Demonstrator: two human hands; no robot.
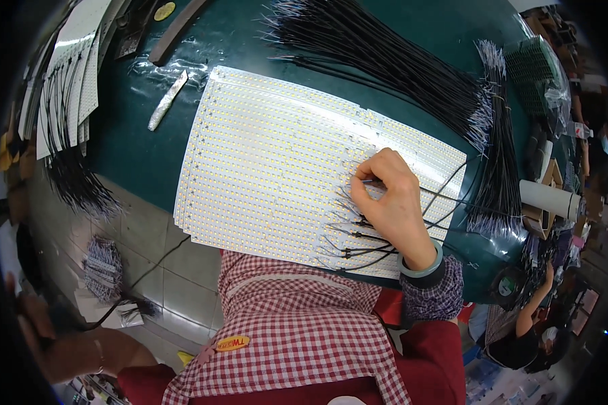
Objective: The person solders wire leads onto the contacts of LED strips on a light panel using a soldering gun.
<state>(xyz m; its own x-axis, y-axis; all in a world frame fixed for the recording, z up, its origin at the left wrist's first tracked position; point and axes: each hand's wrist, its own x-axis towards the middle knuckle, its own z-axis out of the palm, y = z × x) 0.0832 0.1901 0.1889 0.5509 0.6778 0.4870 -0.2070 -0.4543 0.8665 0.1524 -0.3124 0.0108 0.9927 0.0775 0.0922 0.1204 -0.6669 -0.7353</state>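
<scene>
A stack of white LED boards [270,162], dotted with rows of small yellow chips, lies on the table before me. My right hand [393,189] is over its right half, thumb and forefinger pinched on the end of a thin black wire [442,194] that trails off to the right. Several more black wires [365,251] with stripped, splayed ends lie on the board below this hand. At the far left rim, my left hand [34,317] is dark and blurred, so its fingers do not show clearly. A black cord [157,262] runs from the table edge toward it.
Thick bundles of black wires [385,64] lie at the back, with another bundle [498,148] at right. A silvery knife-like tool [167,101] and a dark bar [175,34] lie at left. Wired boards [71,88] hang over the left edge. Another person's arm [537,297] shows at right.
</scene>
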